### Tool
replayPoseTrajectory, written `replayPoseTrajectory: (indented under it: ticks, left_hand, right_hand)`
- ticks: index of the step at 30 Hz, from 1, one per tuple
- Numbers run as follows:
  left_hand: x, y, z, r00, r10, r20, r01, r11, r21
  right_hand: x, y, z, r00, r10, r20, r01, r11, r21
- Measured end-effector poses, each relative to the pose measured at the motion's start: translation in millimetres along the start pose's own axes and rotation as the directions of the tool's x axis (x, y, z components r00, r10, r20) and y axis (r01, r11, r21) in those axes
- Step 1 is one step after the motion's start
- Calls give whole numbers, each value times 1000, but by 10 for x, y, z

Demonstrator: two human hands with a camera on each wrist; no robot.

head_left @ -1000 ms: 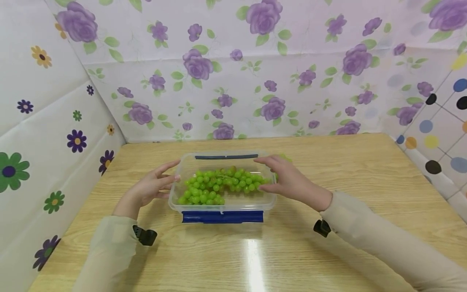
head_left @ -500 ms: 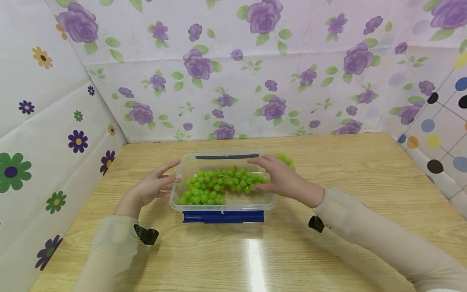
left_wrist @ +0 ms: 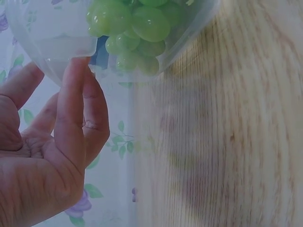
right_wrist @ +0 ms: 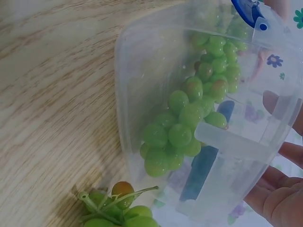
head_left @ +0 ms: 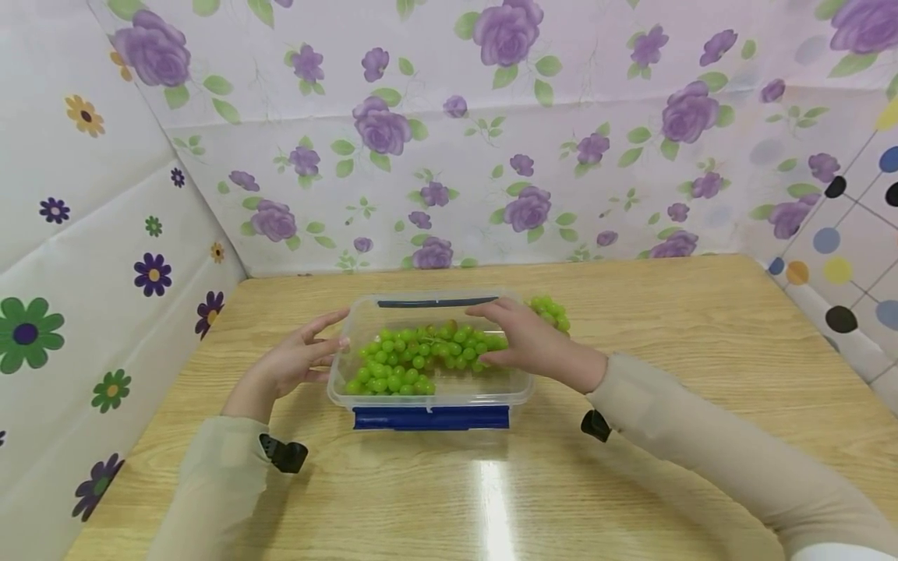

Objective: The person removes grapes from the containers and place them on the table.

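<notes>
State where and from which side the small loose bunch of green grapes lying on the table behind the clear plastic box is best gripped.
Probably by the stem: the small loose bunch of green grapes shows a bare stalk. Come from above on the far right, since the clear plastic box blocks the near side.

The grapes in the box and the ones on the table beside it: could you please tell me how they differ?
The grapes in the box make a large bunch spread along the clear plastic box; the grapes on the table are a small cluster. The boxed bunch lies between the left hand and right hand; the small cluster lies outside, behind the right hand. Both are mostly green, with a reddish grape among them.
</notes>
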State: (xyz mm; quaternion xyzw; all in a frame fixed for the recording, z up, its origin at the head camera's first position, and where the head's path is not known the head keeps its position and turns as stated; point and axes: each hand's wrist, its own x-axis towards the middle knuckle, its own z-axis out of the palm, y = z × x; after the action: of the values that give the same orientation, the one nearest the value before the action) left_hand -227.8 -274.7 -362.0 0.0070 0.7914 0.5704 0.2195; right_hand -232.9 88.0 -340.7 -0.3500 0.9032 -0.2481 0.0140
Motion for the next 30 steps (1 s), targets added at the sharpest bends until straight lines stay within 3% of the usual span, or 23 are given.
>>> replayPoseTrajectory:
  ticks: [14, 23, 30]
  left_hand:
    - [-13, 28, 19, 1000, 4, -1, -4, 1000, -9]
    - [-26, 41, 29, 1000, 6, -1, -6, 1000, -25]
    - [-29, 23, 29, 1000, -1, -4, 1, 1000, -20]
  right_hand:
    - [123, -14, 62, 998, 27, 54, -29, 999, 36]
    - [215, 15, 127, 997, -6, 73, 6, 1000, -2]
    - [266, 43, 157, 996, 28, 85, -27, 1000, -8]
